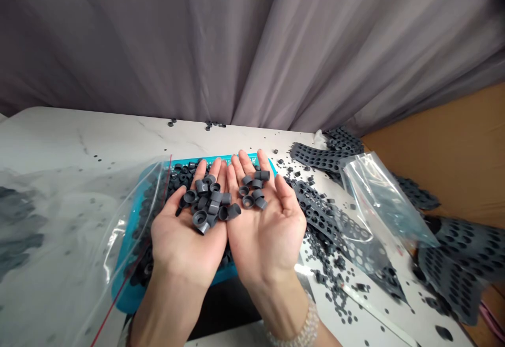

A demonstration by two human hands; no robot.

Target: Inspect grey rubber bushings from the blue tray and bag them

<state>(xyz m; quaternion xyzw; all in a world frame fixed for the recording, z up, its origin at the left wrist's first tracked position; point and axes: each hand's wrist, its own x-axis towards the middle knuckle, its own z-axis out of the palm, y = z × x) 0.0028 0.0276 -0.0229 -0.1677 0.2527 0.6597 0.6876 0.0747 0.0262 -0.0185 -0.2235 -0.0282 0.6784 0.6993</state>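
Observation:
My left hand point(185, 231) and my right hand point(264, 220) are held side by side, palms up, cupped together above a blue tray point(126, 297). A heap of small dark grey rubber rings point(209, 205) lies in my left palm. A smaller cluster of the same rings point(254, 191) rests on my right palm near the fingers. The fingers of both hands are stretched out, slightly curled. More grey rings point(179, 173) fill the tray under the hands. A bead bracelet point(303, 331) is on my right wrist.
A clear zip bag point(79, 241) lies over the tray's left side. Another clear bag point(379, 194) sits at the right on punched grey rubber sheets point(339, 220). Loose rings and scraps dot the white table point(59, 136). Grey curtain behind; brown cardboard point(453, 147) at the right.

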